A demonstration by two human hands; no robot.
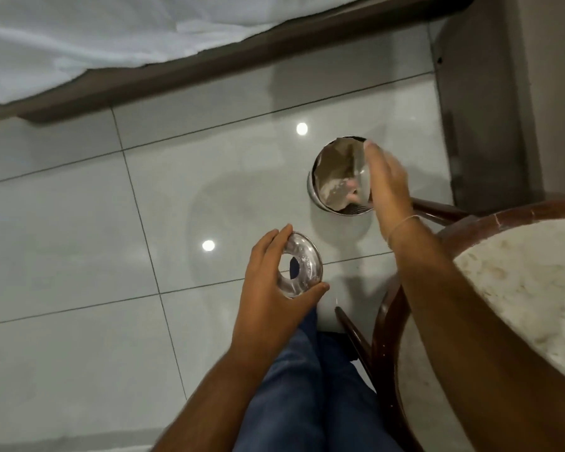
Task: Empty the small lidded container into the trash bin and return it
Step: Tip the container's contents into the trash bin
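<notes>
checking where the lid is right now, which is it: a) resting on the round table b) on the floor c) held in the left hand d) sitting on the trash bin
c: the left hand grips the ring-shaped metal lid by its rim between thumb and fingers, above the tiled floor, while the right hand reaches over the trash bin.

Floor (79, 223): glossy pale tiles, filling the frame's left and centre.
On it: round metal trash bin (313, 187), right of centre.
</notes>
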